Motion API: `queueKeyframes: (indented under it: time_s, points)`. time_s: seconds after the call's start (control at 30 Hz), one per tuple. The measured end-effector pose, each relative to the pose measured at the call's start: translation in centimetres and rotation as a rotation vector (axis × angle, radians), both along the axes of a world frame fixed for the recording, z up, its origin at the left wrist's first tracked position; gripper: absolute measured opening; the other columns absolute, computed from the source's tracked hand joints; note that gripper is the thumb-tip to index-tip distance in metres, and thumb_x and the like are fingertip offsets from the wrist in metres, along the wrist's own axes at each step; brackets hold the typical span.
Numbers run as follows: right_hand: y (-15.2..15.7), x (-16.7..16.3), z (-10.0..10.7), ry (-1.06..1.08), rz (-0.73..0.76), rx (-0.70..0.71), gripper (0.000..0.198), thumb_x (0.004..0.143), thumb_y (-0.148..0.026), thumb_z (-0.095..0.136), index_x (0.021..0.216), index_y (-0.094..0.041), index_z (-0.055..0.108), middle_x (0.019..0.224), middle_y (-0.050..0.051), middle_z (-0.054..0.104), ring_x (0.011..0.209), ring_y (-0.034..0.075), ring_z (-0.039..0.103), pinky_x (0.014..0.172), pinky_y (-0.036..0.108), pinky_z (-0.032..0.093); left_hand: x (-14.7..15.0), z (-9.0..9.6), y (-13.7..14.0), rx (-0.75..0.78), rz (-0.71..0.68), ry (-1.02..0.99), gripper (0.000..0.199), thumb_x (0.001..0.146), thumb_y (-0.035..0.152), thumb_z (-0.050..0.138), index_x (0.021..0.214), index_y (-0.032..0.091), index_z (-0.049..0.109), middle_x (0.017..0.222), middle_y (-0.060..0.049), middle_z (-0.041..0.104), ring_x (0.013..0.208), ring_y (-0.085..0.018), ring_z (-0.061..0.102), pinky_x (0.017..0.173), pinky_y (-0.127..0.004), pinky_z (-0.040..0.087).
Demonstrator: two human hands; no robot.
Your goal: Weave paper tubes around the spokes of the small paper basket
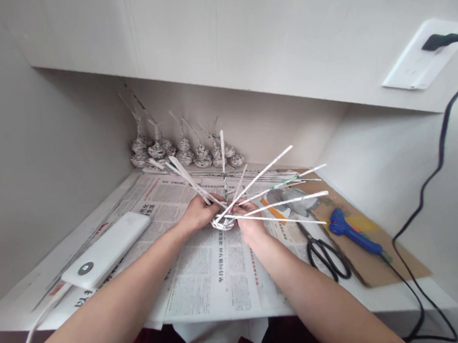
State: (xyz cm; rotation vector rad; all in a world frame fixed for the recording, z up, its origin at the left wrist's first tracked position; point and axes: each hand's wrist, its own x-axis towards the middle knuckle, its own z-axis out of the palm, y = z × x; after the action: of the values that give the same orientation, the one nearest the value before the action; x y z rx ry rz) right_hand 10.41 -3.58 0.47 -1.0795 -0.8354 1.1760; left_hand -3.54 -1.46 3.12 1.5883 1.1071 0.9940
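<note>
Between my two hands is a small woven piece of rolled newspaper (pixel 222 224), with several long paper sticks (pixel 270 166) fanning out from it upward and to the right. My left hand (pixel 201 211) grips its left side, fingers curled near the base of the sticks. On the right side, my right hand (pixel 249 218) is closed round the weave and the stick bases; some of its fingertips are hidden behind the sticks. The piece is held just over the newspaper sheets (pixel 206 279) spread on the table.
Several finished gourd-shaped paper weaves (pixel 185 152) stand along the back wall. Loose paper sticks (pixel 261 175) lie before them. At right are black-handled scissors (pixel 326 253), a blue glue gun (pixel 355 231) on cardboard (pixel 398 264), and its cord. A white power bank (pixel 108 249) lies left.
</note>
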Motion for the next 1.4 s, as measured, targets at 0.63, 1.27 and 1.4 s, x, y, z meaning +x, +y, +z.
queueKeyframes:
  time_s: [0.63,1.27,1.4]
  points:
    - [-0.4,-0.3,0.5,-0.037,-0.015,0.092,0.016,0.056,-0.021,0.063,0.072,-0.017,0.067,0.059,-0.002,0.065,0.055,0.015,0.059,0.055,0.026,0.046,0.1,-0.4,0.1,0.154,0.045,-0.039,0.017,0.064,0.029,0.066,0.074,0.016,0.069,0.073,-0.004,0.070,0.067,-0.017,0.062,0.063,-0.026,0.047]
    - [-0.5,-0.3,0.7,-0.033,0.021,-0.070,0.014,0.057,-0.027,0.065,0.069,-0.020,0.065,0.055,-0.002,0.065,0.047,0.016,0.058,0.044,0.025,0.044,-0.3,-0.8,0.4,0.061,0.074,-0.019,0.028,0.064,0.039,0.070,0.077,0.014,0.069,0.073,-0.006,0.071,0.068,-0.020,0.065,0.059,-0.026,0.050]
    - [-0.6,-0.5,0.6,-0.073,0.022,-0.069,0.014,0.057,-0.026,0.065,0.069,-0.019,0.065,0.057,-0.001,0.066,0.048,0.016,0.059,0.044,0.025,0.045,-0.7,-0.5,0.4,0.002,0.040,0.034,0.027,0.062,0.039,0.072,0.071,0.014,0.070,0.066,-0.004,0.070,0.062,-0.019,0.064,0.055,-0.025,0.049]
